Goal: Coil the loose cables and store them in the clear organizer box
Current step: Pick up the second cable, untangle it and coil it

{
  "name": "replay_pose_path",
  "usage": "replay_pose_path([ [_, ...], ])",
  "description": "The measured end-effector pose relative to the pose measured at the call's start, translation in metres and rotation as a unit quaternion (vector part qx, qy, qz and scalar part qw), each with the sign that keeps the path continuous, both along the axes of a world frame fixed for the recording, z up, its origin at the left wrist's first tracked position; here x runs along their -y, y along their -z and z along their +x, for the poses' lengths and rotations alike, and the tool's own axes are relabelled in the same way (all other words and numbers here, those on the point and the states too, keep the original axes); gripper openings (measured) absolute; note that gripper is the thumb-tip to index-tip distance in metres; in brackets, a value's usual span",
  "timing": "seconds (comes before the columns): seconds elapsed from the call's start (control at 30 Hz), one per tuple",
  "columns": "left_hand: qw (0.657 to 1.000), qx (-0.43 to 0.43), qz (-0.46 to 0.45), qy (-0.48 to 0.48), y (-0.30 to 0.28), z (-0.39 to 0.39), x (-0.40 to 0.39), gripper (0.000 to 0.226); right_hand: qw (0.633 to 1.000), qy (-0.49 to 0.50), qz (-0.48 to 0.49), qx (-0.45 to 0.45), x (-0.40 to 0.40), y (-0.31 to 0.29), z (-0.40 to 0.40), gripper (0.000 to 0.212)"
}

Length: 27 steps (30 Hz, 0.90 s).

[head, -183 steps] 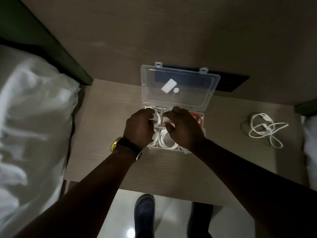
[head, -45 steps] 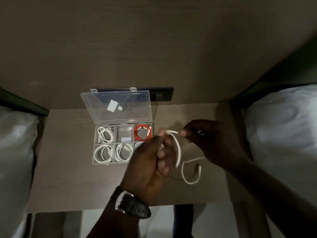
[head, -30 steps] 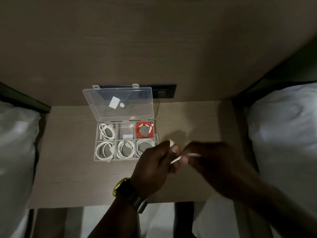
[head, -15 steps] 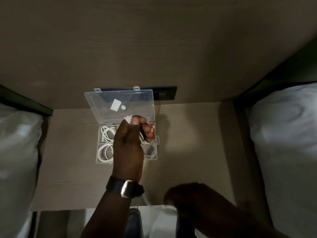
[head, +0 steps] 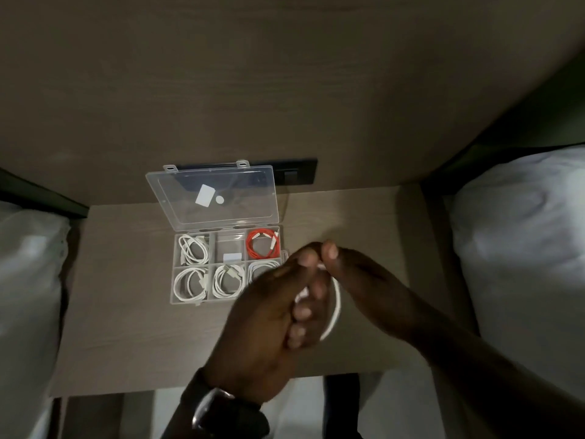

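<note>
Over a narrow surface (head: 126,327) hemmed by a bed (head: 522,248) on each side and a wall panel behind, the left hand (head: 269,321) and right hand (head: 364,286) each pinch a white cable (head: 336,308), bent in a loop above the bare right half. The clear box (head: 190,301) sits open at left, one orange coil (head: 262,247) and four white coils filling its compartments.
</note>
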<state>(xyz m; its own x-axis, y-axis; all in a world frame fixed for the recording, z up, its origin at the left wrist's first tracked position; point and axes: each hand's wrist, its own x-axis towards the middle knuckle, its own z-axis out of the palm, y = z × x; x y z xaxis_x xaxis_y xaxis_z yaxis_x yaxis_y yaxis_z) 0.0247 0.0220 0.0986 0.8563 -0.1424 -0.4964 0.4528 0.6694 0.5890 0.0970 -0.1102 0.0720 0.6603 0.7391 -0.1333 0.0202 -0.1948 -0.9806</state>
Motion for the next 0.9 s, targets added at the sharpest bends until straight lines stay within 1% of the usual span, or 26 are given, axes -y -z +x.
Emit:
replay_pose_path([
  [0.03,0.999,-0.006,-0.032,-0.027,0.0,0.002,-0.005,0.028,1.0,0.012,-0.006,-0.023,0.0,0.004,-0.007,0.05],
  [0.1,0.995,-0.021,-0.049,-0.089,0.004,0.006,-0.012,0.029,0.999,0.007,-0.052,0.011,0.003,0.006,-0.021,0.04],
  [0.17,0.987,-0.01,-0.03,-0.156,0.008,0.009,-0.017,0.024,0.997,-0.019,-0.074,0.028,0.014,0.014,-0.037,0.025],
  [0.2,0.982,0.009,-0.018,-0.186,0.011,0.01,-0.019,0.022,0.992,-0.043,-0.106,0.055,0.02,0.016,-0.045,0.022],
  [0.23,0.977,0.032,0.0,-0.211,0.014,0.012,-0.022,0.022,0.989,-0.059,-0.135,0.023,0.025,0.018,-0.052,0.02],
  [0.27,0.973,0.051,0.035,-0.222,0.019,0.013,-0.024,0.022,0.985,-0.065,-0.152,-0.036,0.031,0.017,-0.06,0.02],
  [0.3,0.969,0.065,0.094,-0.218,0.025,0.014,-0.023,0.023,0.98,-0.078,-0.166,-0.08,0.036,0.02,-0.067,0.018],
  [0.33,0.961,0.074,0.176,-0.2,0.031,0.015,-0.021,0.024,0.975,-0.082,-0.181,-0.096,0.036,0.02,-0.072,0.01],
  [0.37,0.949,0.077,0.258,-0.164,0.038,0.014,-0.016,0.024,0.968,-0.067,-0.201,-0.135,0.038,0.017,-0.071,0.013],
  [0.4,0.938,0.08,0.321,-0.107,0.044,0.012,-0.01,0.024,0.963,-0.032,-0.209,-0.166,0.039,0.016,-0.067,0.021],
  [0.43,0.923,0.082,0.374,-0.033,0.05,0.008,-0.002,0.026,0.971,-0.024,-0.211,-0.112,0.045,0.01,-0.058,0.02],
  [0.47,0.907,0.088,0.41,0.044,0.053,0.003,0.004,0.028,0.978,-0.046,-0.202,0.034,0.051,0.002,-0.044,0.018],
  [0.5,0.892,0.096,0.428,0.108,0.055,-0.002,0.008,0.032,0.971,-0.068,-0.192,0.122,0.051,-0.011,-0.025,0.02],
  [0.53,0.899,0.091,0.403,0.147,0.056,-0.006,0.01,0.038,0.951,-0.096,-0.19,0.223,0.056,-0.018,-0.009,0.02],
  [0.57,0.923,0.072,0.341,0.165,0.055,-0.009,0.01,0.043,0.935,-0.114,-0.185,0.281,0.059,-0.021,0.005,0.018],
  [0.6,0.949,0.05,0.262,0.168,0.052,-0.012,0.009,0.047,0.946,-0.098,-0.159,0.266,0.058,-0.022,0.015,0.014],
  [0.63,0.968,0.037,0.18,0.169,0.047,-0.012,0.008,0.049,0.967,-0.049,-0.116,0.221,0.058,-0.021,0.022,0.01],
  [0.67,0.98,0.033,0.105,0.165,0.042,-0.012,0.007,0.053,0.986,0.014,-0.074,0.146,0.052,-0.018,0.025,0.007],
  [0.7,0.987,0.036,0.032,0.155,0.038,-0.011,0.006,0.058,0.995,0.072,-0.031,0.064,0.044,-0.013,0.024,0.007],
  [0.73,0.989,0.039,-0.032,0.139,0.035,-0.009,0.005,0.061,0.993,0.12,0.008,-0.013,0.036,-0.006,0.02,0.002],
  [0.77,0.989,0.036,-0.079,0.118,0.031,-0.008,0.003,0.061,0.985,0.152,0.03,-0.081,0.028,0.003,0.012,0.009],
  [0.8,0.989,0.031,-0.11,0.092,0.03,-0.006,0.002,0.056,0.981,0.163,0.026,-0.102,0.021,0.014,0.0,0.022],
  [0.83,0.989,0.026,-0.132,0.066,0.029,-0.004,0.0,0.05,0.982,0.168,0.008,-0.089,0.014,0.021,-0.013,0.031],
  [0.87,0.988,0.024,-0.147,0.044,0.029,-0.004,-0.002,0.046,0.983,0.166,-0.011,-0.071,0.009,0.029,-0.025,0.03],
  [0.9,0.986,0.022,-0.16,0.028,0.03,-0.005,-0.003,0.044,0.985,0.157,-0.02,-0.063,0.005,0.033,-0.035,0.02],
])
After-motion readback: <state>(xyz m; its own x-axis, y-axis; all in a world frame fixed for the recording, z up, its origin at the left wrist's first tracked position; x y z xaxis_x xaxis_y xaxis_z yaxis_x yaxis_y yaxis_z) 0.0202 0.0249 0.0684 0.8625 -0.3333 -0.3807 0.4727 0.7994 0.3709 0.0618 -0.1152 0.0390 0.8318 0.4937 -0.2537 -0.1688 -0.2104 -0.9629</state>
